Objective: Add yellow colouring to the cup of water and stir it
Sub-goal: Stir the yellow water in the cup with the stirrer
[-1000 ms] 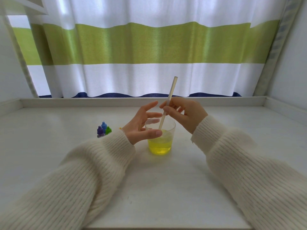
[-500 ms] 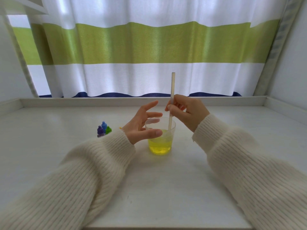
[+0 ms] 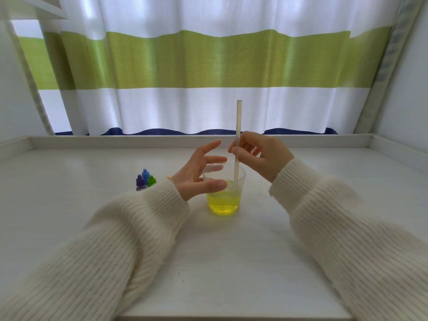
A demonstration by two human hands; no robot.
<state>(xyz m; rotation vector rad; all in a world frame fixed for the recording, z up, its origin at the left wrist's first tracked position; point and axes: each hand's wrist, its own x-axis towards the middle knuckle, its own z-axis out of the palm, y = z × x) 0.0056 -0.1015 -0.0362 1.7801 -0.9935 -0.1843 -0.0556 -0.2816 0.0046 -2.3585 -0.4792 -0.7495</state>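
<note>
Upright, the straw (image 3: 238, 144) is pinched by right hand (image 3: 264, 156); left hand (image 3: 199, 172) spread beside cup (image 3: 224, 193).

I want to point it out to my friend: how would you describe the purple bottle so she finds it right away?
Find the clear cup of yellow water in the middle of the white table. Left of it, just past the left sleeve, three little bottles huddle together. The purple bottle is the nearest one, in front of the blue bottle and left of the green bottle.
</note>
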